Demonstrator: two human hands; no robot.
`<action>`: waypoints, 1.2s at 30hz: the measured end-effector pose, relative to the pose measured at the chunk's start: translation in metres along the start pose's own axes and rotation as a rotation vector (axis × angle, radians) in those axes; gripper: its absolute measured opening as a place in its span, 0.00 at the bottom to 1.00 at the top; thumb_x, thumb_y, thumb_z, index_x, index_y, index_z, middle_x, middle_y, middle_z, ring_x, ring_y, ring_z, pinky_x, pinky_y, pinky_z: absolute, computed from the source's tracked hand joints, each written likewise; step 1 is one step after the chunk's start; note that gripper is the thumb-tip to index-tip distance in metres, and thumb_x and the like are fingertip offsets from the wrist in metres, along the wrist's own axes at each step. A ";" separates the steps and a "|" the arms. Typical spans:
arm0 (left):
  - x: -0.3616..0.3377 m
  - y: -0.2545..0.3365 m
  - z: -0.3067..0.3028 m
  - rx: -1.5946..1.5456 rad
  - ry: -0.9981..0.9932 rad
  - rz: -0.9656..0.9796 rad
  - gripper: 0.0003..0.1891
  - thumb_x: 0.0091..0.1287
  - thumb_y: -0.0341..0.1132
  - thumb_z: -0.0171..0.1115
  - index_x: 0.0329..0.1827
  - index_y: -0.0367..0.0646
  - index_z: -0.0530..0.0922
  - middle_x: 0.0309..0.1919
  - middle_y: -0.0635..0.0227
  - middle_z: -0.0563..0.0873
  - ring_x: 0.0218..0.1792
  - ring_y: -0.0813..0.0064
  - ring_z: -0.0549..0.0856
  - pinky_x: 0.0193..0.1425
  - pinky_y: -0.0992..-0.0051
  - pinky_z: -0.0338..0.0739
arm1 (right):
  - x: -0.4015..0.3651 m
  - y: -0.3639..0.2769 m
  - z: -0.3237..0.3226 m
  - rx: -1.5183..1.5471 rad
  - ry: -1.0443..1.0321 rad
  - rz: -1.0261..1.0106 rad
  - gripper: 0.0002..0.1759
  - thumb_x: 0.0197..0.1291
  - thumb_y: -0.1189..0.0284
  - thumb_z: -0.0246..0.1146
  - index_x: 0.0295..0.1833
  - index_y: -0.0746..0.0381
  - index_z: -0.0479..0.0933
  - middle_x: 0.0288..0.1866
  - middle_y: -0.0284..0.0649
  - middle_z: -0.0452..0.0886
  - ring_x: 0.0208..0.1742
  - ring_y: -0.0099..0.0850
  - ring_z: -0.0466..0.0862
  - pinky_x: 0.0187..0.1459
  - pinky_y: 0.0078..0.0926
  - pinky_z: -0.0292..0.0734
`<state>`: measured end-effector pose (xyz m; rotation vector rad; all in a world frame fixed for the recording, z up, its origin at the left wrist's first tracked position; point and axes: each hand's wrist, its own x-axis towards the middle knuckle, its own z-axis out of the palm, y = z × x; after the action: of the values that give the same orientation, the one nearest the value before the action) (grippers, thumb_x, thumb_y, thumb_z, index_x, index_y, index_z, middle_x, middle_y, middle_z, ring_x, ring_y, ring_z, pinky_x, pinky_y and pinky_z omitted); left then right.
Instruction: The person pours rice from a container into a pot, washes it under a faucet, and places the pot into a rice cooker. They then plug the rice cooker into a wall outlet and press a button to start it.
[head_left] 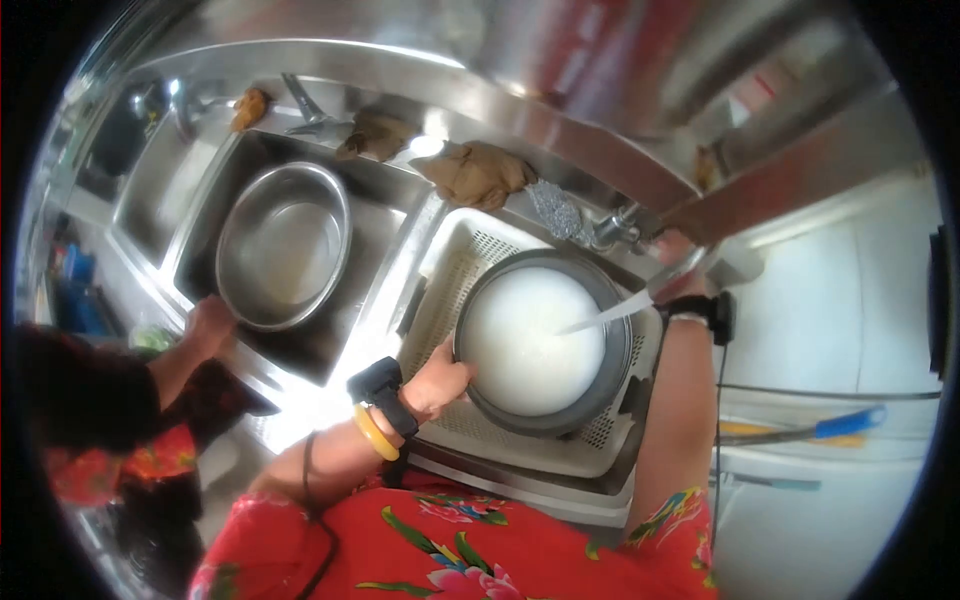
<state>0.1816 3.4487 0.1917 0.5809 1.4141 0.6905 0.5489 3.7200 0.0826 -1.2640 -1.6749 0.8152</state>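
Observation:
A dark grey round pot (618, 370) holds cloudy white liquid (535, 340) and stands in a white perforated basket (440, 262) over the sink. My left hand (440, 380) grips the pot's left rim, fingers wrapped over the edge. Water streams into the pot from the faucet (682, 268) at the right. My right hand (682, 262) is at the faucet, its fingers closed around it, partly blurred by the metal spout.
Another person's hand (210, 325) rests at the edge of the left sink, where a large metal basin (335, 255) sits. Brown cloths (478, 175) and a steel scourer (556, 210) lie along the back ledge. A blue-handled tool (848, 423) is at the right.

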 end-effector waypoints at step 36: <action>-0.124 -0.048 -0.110 0.415 -0.348 0.266 0.07 0.51 0.23 0.50 0.33 0.36 0.72 0.22 0.73 0.73 0.22 0.81 0.69 0.23 0.79 0.63 | -0.445 -0.359 0.168 0.484 0.454 0.624 0.24 0.54 0.75 0.46 0.59 0.66 0.62 0.29 0.38 0.75 0.20 0.21 0.73 0.21 0.18 0.71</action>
<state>0.0729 3.3208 0.2321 1.1735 1.1643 0.4709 0.3042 3.1935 0.2173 -1.4852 -0.6605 1.1083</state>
